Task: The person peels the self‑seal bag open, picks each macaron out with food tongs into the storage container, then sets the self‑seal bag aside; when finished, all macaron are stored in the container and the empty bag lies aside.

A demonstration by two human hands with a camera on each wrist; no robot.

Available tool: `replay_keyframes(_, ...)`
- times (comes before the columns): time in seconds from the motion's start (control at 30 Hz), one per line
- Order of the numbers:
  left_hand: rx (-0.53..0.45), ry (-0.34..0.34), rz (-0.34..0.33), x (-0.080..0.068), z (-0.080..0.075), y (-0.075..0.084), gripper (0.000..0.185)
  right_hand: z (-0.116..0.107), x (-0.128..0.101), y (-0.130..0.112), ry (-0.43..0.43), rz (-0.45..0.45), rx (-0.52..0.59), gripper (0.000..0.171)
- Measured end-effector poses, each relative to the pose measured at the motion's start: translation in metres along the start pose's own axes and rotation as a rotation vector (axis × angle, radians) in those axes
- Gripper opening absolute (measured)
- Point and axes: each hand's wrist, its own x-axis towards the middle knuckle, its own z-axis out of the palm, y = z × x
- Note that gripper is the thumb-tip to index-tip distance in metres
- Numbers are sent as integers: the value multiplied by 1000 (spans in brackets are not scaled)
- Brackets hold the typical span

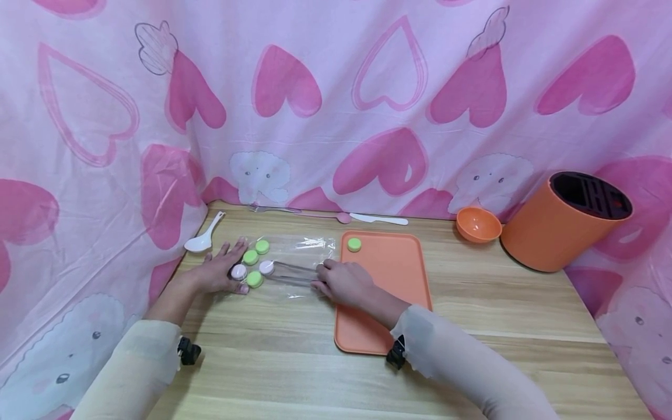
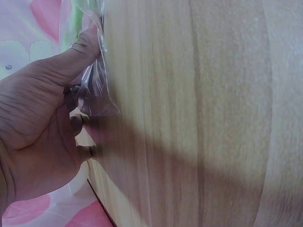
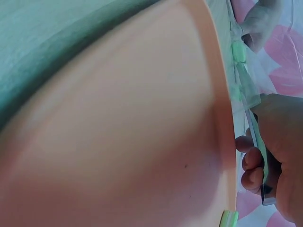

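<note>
A clear plastic bag [image 1: 301,245] lies flat on the table with green macarons [image 1: 250,257] and lilac macarons [image 1: 238,272] at its left end. My left hand [image 1: 217,273] presses that end down, fingers spread and thumb [image 2: 78,59] lying on the plastic. My right hand [image 1: 346,284] grips metal tongs [image 1: 294,274] that reach into the bag. Their tips are at a lilac macaron [image 1: 266,268]; whether they squeeze it I cannot tell. A single green macaron [image 1: 354,244] sits on the far left corner of an orange tray [image 1: 388,256], beneath my right forearm.
A white spoon [image 1: 202,240] lies left of the bag. Along the back edge are a fork [image 1: 275,208], a pink spoon [image 1: 343,217] and a white knife [image 1: 379,219]. An orange bowl [image 1: 478,224] and an orange knife block [image 1: 559,224] stand at the back right. Curtains border the table.
</note>
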Motion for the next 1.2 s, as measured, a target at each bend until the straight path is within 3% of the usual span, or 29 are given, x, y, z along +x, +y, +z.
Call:
replay_keyframes(0.13, 31, -2, -28, 5, 1, -6, 147, 0, 2, -1, -10, 4, -5, 35)
replay_keyframes(0.33, 20, -4, -17, 4, 1, -5, 143, 1, 1, -1, -6, -2, 10, 34)
replay_keyframes(0.57, 33, 5, -12, 7, 3, -11, 153, -2, -4, 4, 19, -15, 11, 32)
replay_keyframes(0.83, -13, -6, 16, -1, 1, 1, 136, -8, -13, 18, -11, 16, 47, 30)
replay_keyframes(1.2, -51, 1, 43, -8, -3, 13, 137, -15, -30, 44, 21, 31, 76, 26)
